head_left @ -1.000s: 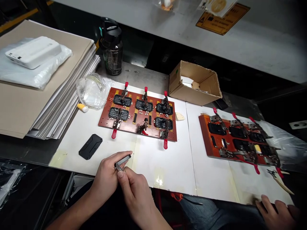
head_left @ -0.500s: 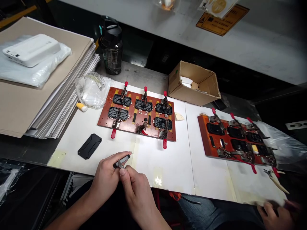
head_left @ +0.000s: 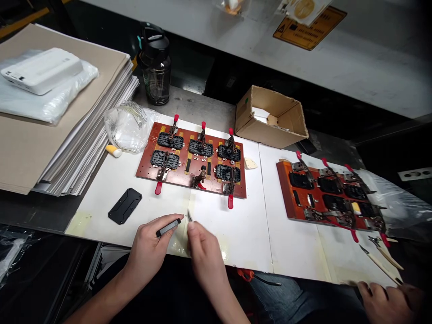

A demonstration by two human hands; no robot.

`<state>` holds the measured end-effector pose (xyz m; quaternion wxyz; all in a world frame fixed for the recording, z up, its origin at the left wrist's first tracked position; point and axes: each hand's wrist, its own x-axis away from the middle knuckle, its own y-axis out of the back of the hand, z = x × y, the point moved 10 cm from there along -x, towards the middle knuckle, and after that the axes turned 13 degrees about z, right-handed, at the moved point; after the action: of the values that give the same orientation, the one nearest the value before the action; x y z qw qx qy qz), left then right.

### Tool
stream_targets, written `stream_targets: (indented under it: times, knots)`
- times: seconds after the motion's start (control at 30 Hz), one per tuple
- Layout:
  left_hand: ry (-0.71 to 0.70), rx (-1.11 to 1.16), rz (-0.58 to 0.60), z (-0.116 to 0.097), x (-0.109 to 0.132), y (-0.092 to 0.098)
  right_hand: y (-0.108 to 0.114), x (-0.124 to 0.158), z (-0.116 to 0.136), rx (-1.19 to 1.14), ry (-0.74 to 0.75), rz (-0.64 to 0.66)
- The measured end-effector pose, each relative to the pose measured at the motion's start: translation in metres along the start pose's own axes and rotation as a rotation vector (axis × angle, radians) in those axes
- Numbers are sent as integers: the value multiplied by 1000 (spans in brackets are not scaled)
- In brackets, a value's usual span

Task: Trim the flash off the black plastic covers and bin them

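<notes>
My left hand point(head_left: 150, 245) is closed around a small black plastic case point(head_left: 168, 227), whose narrow grey edge faces up. My right hand point(head_left: 207, 247) pinches a thin metal blade point(head_left: 189, 216), its tip pointing away from me; the handle is hidden in my fingers. Blade and case are apart. Left of my hands, a flat black cover point(head_left: 125, 205) lies on the white paper. Beyond them is a reddish-brown fixture board point(head_left: 182, 176) with red-tipped toggle clamps and several black plastic shells under the clamps.
A second clamp fixture point(head_left: 285, 189) stands to the right, near a co-worker's hand point(head_left: 384, 299). At the back are a cardboard box point(head_left: 270, 130) and a dark bottle point(head_left: 157, 72). A cardboard stack point(head_left: 101, 103) and a plastic bag point(head_left: 123, 130) are at left.
My right hand has moved right with the blade, off the case. My left hand stays nearly in place. At far right, a pale pointed tool now lies near the co-worker's hand.
</notes>
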<state>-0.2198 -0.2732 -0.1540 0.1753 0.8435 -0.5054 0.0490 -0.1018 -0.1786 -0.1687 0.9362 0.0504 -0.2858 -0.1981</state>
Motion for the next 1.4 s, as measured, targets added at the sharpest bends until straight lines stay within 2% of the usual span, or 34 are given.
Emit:
stream_targets:
  times: [0.07, 0.13, 0.23, 0.37, 0.5, 0.67, 0.73, 0.93, 1.03, 1.1, 1.17, 1.23, 1.3, 1.4]
  knots:
    - [-10, -4, 7, 0, -1, -1, 14, -3, -15, -171, -26, -75]
    - [-36, -19, 19, -1, -2, -3, 19, -4, -18, -246, -15, -83]
    - [-87, -72, 34, -4, -3, -8, 15, -3, 2, -134, 65, -33]
    - [-184, -189, 14, -12, -1, -12, 11, -3, 23, -24, 110, -41]
    - [-254, -272, -27, -16, 3, -11, 13, -12, 11, -45, 60, 7]
    - [-227, -266, 15, -11, 2, -12, 39, -8, -4, -100, 47, -140]
    - [-236, -305, 20, -11, 1, -14, 35, -7, -3, -158, 53, -102]
    - [-365, -506, -14, -22, 4, -20, 0, -16, 1, -431, 94, 138]
    - [-274, -435, -140, -14, 7, 0, -9, -20, -12, -549, 34, 181]
    - [-129, -201, -206, 7, 10, 19, -10, -21, -21, -550, -13, 170]
    - [29, 138, -149, 34, 9, 23, -12, -20, -24, -510, -21, 168]
    - [132, 387, -13, 50, 8, 14, -16, -19, -21, -455, 10, 188]
    - [177, 447, 89, 56, 6, 9, -18, -17, -18, -367, 40, 208]
    - [214, 303, 97, 61, 4, 15, -2, -12, -18, -114, 58, 103]
